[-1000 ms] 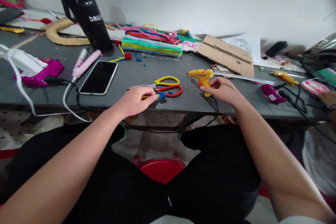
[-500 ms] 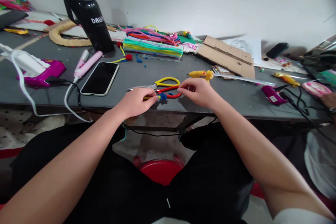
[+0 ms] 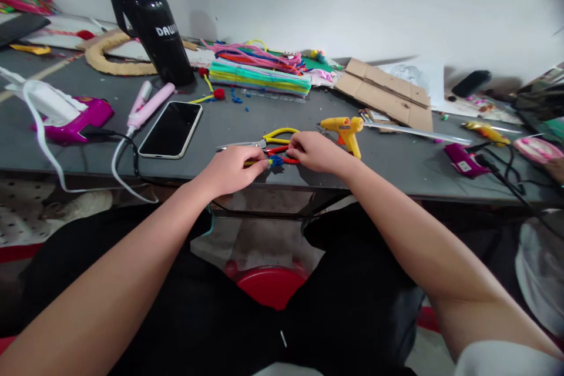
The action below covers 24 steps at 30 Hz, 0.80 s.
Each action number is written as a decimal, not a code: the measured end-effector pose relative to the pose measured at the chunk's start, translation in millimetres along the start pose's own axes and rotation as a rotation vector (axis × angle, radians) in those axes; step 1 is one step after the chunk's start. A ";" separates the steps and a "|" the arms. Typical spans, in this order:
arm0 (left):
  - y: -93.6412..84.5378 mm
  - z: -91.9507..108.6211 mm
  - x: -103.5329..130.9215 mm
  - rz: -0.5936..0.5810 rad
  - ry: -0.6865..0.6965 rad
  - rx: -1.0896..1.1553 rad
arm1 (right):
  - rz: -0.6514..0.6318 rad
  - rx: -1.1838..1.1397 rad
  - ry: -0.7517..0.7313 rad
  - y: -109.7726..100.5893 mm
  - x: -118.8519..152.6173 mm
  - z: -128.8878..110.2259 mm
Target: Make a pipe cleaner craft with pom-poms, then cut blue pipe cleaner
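Near the table's front edge, my left hand (image 3: 235, 170) pinches a thin yellow stem with a fuzzy blue tip (image 3: 276, 160). My right hand (image 3: 311, 151) is closed just right of that tip, over the red handle of the scissors (image 3: 253, 144); what its fingertips hold, if anything, is too small to make out. The scissors lie behind both hands, with one yellow and one red handle and the blades pointing left. A yellow glue gun (image 3: 346, 129) lies right of my right hand, a clear stick running out of it.
A phone (image 3: 171, 129), a pink iron (image 3: 152, 106) and a black bottle (image 3: 154, 29) are at the left. Pipe cleaners (image 3: 259, 77) and cardboard (image 3: 388, 94) lie behind. Purple power blocks with cables sit on both sides. A person's hand shows at the far right edge.
My right hand has moved left, nearer to the blue tip, uncovering the glue gun's handle. My left hand still holds the stem. The view has shifted slightly.
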<state>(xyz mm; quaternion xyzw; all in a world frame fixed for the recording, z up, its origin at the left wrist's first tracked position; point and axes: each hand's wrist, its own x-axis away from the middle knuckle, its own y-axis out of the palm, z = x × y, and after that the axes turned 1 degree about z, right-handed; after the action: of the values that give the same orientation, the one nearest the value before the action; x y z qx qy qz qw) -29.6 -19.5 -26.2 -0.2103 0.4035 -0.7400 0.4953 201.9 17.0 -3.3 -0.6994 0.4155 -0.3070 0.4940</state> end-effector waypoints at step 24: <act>0.7 3.8 3.2 0.033 -0.001 -0.002 | 0.209 -0.679 0.025 -4.7 32.4 0.0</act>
<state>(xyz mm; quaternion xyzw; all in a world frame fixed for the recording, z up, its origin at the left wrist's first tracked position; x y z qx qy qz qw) -27.9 -24.0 -24.8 -0.2044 0.4076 -0.7313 0.5073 218.3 -10.8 1.8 -0.7738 0.5690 -0.1076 0.2568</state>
